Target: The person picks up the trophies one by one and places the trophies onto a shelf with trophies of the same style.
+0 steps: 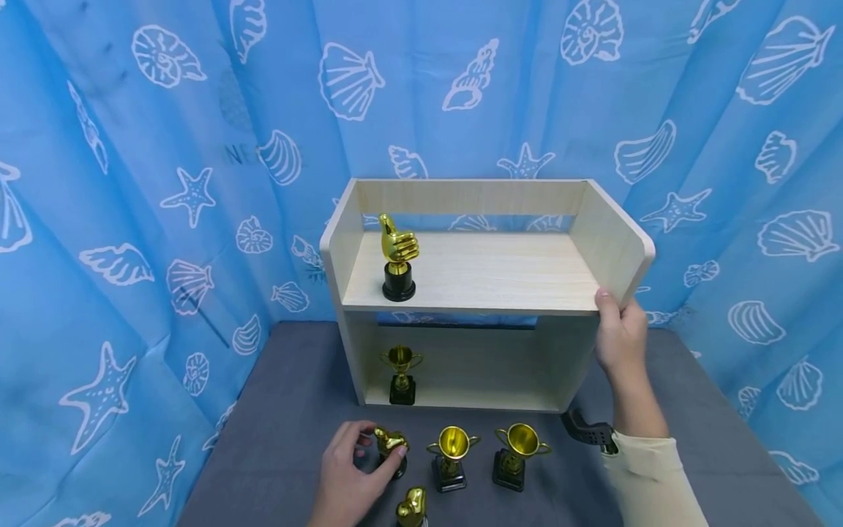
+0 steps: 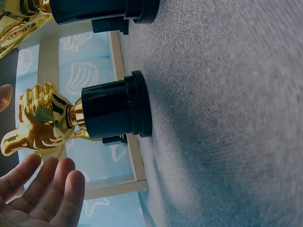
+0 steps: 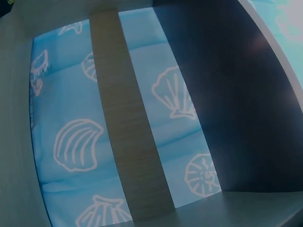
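My left hand point(image 1: 353, 468) reaches around a gold thumbs-up trophy point(image 1: 391, 441) on the table, thumb on one side and fingers on the other. In the left wrist view this trophy point(image 2: 45, 118) stands on its round black base, and a gap shows between it and the fingers point(image 2: 71, 198). My right hand point(image 1: 621, 333) grips the right side of a pale wooden two-tier shelf point(image 1: 474, 267), its thumb at the front edge of the middle board. The right wrist view shows only the shelf's inside and slats point(image 3: 132, 118); the hand is out of that frame.
A thumbs-up trophy point(image 1: 398, 256) stands on the upper tier, a gold cup point(image 1: 401, 375) on the lower left. Two gold cups, one left point(image 1: 451, 457) and one right point(image 1: 518, 455), stand before the shelf. Another thumbs-up trophy point(image 1: 412, 506) is nearest. A blue shell-patterned curtain point(image 1: 197, 146) hangs behind.
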Motion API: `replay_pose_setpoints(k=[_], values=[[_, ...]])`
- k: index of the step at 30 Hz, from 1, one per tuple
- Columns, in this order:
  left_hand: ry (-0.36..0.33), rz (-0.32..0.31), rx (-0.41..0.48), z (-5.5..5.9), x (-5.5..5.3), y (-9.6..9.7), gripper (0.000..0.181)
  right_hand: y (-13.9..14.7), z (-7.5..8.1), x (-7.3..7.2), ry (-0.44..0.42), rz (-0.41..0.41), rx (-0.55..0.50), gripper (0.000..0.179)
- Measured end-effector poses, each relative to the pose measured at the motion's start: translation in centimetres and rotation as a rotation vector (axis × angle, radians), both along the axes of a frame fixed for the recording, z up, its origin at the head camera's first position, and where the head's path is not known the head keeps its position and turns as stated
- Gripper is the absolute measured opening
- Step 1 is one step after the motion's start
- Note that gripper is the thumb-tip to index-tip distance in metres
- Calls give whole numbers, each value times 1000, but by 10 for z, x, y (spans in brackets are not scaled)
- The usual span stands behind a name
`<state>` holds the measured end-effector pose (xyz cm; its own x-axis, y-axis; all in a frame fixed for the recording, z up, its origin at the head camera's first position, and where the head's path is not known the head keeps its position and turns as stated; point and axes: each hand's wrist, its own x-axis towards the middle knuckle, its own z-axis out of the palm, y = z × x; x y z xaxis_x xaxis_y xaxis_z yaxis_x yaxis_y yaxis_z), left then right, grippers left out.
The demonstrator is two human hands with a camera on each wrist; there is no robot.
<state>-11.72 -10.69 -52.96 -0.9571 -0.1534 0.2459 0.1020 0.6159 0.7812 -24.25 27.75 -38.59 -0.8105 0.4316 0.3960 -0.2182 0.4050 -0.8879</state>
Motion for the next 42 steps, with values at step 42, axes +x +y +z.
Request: replay_pose_setpoints(k=[42], values=[[-11, 24, 24, -2, -5, 9, 44, -9, -7, -3, 80, -22, -113, 51]])
